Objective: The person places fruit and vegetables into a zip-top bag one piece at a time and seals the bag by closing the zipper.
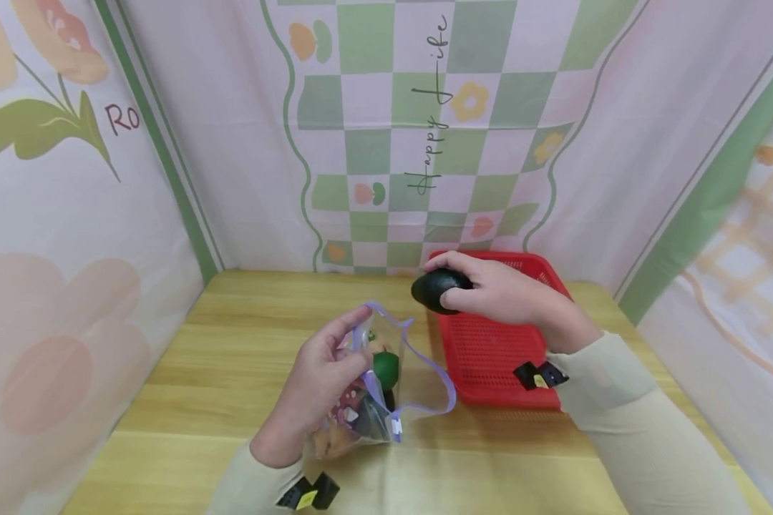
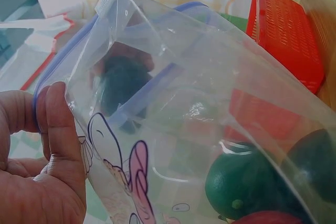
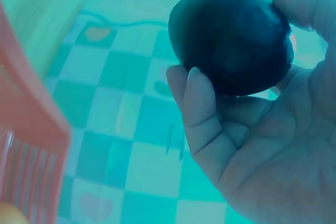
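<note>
In the head view my right hand [image 1: 499, 290] holds a dark, egg-shaped avocado [image 1: 439, 290] above the left side of a red basket [image 1: 483, 357]. Its thumb and fingers curl round the avocado [image 3: 231, 40] in the right wrist view. My left hand [image 1: 325, 372] pinches the rim of a clear zip bag [image 1: 419, 386] with a purple seal, and the bag's mouth gapes to the right. Inside lies a green round fruit [image 1: 386, 370], with a dark one [image 2: 315, 161] beside it in the left wrist view. Printed patterns and reflections partly hide the other contents.
The basket stands at the right of the wooden table [image 1: 187, 400], near the back curtain [image 1: 419, 143]. A yellow-orange round thing [image 3: 10, 214] shows in the basket in the right wrist view. Printed curtains enclose the left and right sides.
</note>
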`<state>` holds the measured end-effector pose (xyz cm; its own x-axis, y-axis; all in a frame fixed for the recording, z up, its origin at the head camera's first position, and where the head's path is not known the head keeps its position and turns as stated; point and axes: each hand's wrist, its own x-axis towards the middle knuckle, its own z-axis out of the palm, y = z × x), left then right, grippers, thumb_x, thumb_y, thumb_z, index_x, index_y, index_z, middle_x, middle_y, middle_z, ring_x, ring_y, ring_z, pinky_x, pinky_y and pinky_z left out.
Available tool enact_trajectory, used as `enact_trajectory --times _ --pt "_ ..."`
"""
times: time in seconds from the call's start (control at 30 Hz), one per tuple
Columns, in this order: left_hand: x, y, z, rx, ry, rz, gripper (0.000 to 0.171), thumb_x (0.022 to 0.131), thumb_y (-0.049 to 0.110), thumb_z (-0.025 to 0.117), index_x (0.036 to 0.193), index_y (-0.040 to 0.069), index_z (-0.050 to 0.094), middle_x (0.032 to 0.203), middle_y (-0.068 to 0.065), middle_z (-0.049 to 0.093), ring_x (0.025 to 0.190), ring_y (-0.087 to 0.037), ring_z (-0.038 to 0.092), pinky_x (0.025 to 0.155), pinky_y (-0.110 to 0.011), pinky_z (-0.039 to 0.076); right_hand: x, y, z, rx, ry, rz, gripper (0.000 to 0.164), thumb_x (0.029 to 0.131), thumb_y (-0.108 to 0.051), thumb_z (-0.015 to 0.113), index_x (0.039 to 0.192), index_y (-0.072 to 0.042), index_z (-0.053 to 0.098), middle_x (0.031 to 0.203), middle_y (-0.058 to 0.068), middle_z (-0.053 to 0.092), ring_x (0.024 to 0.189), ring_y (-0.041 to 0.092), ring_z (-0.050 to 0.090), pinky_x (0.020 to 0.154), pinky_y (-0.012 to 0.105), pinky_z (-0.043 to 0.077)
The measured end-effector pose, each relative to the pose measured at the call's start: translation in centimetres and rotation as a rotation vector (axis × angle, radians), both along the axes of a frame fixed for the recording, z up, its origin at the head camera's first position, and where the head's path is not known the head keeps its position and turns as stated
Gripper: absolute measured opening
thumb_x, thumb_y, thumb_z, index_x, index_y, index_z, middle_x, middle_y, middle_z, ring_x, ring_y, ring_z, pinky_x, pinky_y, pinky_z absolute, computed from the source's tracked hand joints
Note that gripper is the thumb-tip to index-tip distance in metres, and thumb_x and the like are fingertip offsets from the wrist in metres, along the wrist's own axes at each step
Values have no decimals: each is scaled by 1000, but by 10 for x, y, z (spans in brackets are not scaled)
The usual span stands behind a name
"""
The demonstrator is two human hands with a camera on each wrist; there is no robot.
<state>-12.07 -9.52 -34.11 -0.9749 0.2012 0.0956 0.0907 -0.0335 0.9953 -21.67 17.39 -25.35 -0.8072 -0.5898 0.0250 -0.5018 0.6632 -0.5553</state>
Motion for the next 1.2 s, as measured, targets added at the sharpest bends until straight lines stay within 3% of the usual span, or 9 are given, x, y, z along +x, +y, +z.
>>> enact_trajectory --times 0.33,0.53,0.77,1.03,1.2 --pt "-1 1 1 -13 -3 10 57 87 6 57 138 31 50 54 -6 42 43 -18 37 36 -24 31 34 -24 5 -38 6 123 44 89 -22 59 130 -38 48 112 -6 55 92 21 58 73 37 52" --pt "-1 1 1 -1 -27 17 56 86 7 60 135 33 52 55 -10 47 44 -21 42 36 -26 34 51 -38 6 76 155 148 44 87 -29 59 130 -37 49 106 -15 57 87 9 56 71 29 50" --pt "-2 0 0 -21 -2 15 56 88 7 58 136 33 50 56 -6 43 45 -23 40 37 -27 36 67 -50 5 164 277 156 43 85 -34 59 127 -37 52 100 -21 56 83 1 52 71 22 47" --pt "-2 1 0 -10 8 -9 56 88 6 56 137 31 49 54 -5 42 43 -22 38 36 -27 34 75 -68 -16 295 502 104 48 81 -40 58 127 -27 57 104 -7 63 78 7 52 63 24 46" --pt "-2 2 0 -19 24 4 57 87 5 55 137 31 50 52 -2 40 40 -17 36 36 -25 33 76 -77 -28 335 593 32 49 78 -42 59 124 -27 59 100 -3 63 80 11 53 58 26 48"
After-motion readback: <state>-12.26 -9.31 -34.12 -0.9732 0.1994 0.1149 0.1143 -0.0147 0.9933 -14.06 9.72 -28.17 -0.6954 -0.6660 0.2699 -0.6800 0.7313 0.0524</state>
